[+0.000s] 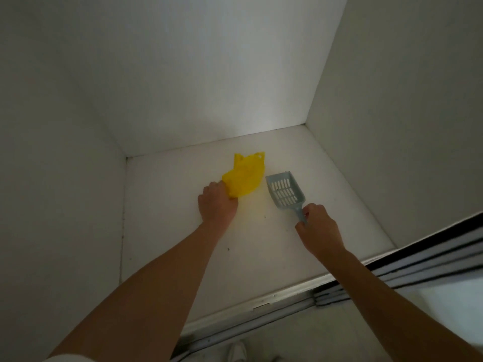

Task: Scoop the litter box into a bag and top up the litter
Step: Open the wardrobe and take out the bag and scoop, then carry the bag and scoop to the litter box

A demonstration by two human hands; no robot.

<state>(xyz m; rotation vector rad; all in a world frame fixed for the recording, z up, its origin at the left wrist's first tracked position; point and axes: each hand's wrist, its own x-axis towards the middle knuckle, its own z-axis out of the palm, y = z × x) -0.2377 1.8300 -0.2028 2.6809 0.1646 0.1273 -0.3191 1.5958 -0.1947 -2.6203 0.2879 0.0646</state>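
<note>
Left hand, fingers clenched on yellow bag; right hand pinches scoop handle. I judge scooping, top-up both outstanding.

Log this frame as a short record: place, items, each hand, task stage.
place: white alcove floor, door track at its front edge
bag: yellow, crumpled, on the floor
scoop: pale blue, slotted, right of the bag, not touching it
left hand: grips the bag's near edge
right hand: holds the scoop's handle
stage: tools in hand, scooping not yet begun
</note>
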